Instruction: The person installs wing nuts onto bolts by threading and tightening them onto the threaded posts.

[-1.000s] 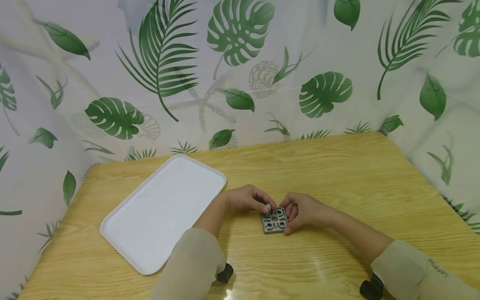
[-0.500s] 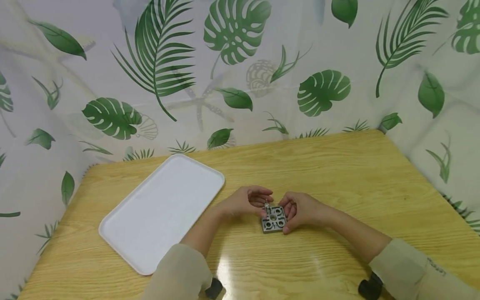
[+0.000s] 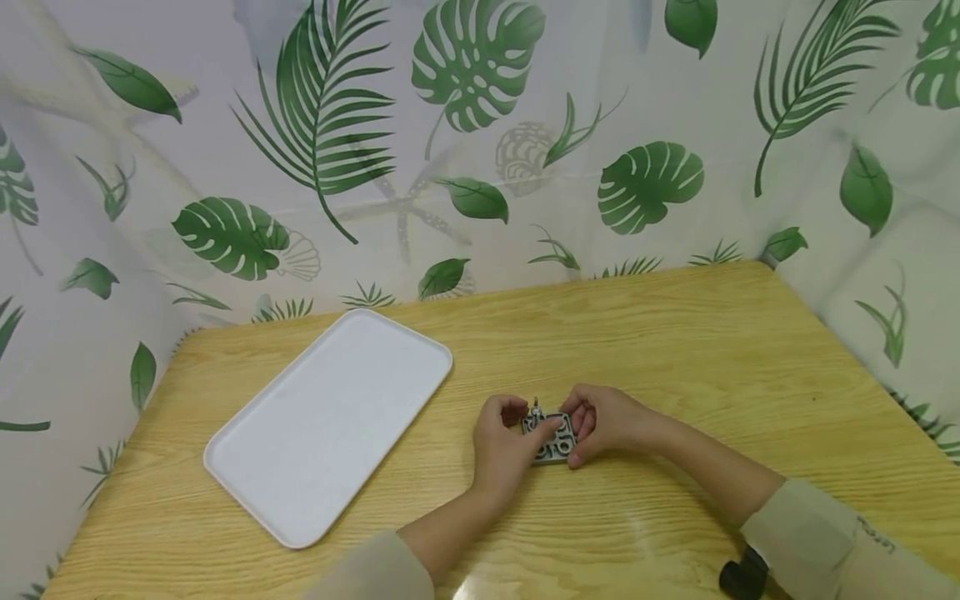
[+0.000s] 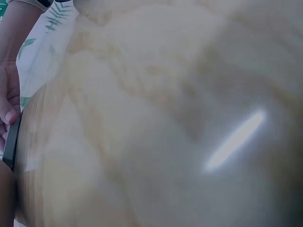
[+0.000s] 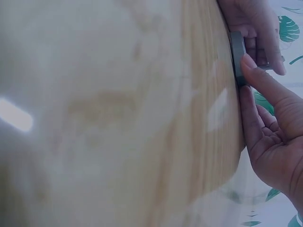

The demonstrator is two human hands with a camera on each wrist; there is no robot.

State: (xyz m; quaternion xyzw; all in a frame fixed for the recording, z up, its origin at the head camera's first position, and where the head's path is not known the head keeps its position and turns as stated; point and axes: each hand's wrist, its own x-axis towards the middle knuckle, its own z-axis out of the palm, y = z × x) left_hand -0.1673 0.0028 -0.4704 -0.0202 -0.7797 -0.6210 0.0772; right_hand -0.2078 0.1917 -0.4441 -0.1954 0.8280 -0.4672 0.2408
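Left hand (image 3: 504, 446) shifted, plate (image 3: 555, 454) beneath thumb (image 3: 550, 428)

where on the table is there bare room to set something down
Bare table stretches from behind the right hand to the far and right edges; another patch lies in front of the metal plate, between the forearms. The white tray is bare too. Crowded: around the plate, between that hand and the left hand.

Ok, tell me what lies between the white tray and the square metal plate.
In the head view: bare wooden tabletop beside the tray, then the left hand at the plate.
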